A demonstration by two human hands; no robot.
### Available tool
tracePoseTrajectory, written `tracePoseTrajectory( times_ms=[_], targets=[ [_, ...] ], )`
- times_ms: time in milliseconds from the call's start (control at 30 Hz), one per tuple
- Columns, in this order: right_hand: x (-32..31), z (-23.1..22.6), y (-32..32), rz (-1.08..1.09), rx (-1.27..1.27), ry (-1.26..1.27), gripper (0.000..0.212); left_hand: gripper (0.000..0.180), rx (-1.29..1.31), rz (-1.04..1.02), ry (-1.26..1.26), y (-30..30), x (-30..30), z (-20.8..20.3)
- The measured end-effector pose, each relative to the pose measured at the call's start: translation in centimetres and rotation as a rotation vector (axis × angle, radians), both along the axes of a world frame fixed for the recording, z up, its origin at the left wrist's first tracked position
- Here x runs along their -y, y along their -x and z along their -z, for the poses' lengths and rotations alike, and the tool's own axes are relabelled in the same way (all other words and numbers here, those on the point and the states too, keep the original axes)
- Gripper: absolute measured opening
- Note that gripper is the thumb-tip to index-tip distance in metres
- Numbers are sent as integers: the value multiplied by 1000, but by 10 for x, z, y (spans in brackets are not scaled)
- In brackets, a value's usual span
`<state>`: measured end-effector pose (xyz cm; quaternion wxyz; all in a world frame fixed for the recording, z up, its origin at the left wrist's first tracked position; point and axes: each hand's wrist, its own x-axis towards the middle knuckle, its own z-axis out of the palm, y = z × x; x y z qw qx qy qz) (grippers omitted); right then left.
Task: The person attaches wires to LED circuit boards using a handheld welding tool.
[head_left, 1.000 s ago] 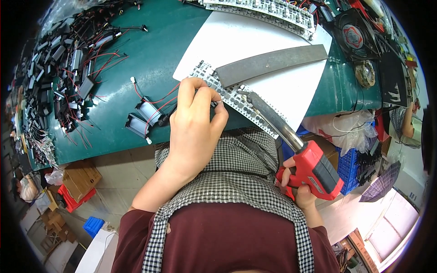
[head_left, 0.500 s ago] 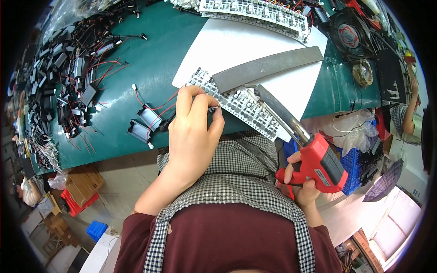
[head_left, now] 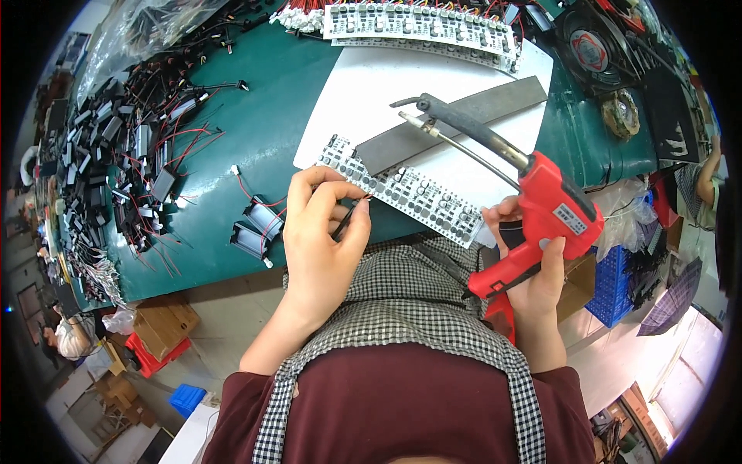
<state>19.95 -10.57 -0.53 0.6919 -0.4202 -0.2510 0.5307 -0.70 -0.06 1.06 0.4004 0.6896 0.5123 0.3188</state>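
My left hand pinches a thin black cable between thumb and fingers, its wire end close to the near edge of a white circuit board panel. Small dark components in rows cover the panel. My right hand is wrapped round the handle of a red soldering gun. Its tip points up and left, over a flat grey metal bar, apart from the panel. The bar lies across the panel's far edge and a white sheet. Two grey rectangular cases with red wires lie left of my left hand.
More circuit board panels are stacked at the back. Heaped cased parts with wires cover the table's left. A black fan and a roundish translucent lump sit at the right. A blue crate stands below the table's right edge.
The soldering gun has risen, and its tip has moved away from the panel to above the metal bar. My left hand, with the cable, has shifted slightly back from the panel.
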Motion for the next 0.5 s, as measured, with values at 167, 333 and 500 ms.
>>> tracePoseTrajectory(
  times_ms=[167,333,500],
  targets=[
    [0,-2,2,5,3,4,66,11,-205,-16,-69,1,1,-5],
    [-1,-3,4,10,20,19,66,13,-178,15,-229,-1,7,3],
    [-4,-4,4,3,75,24,65,15,-178,40,-324,-4,3,7]
  ],
)
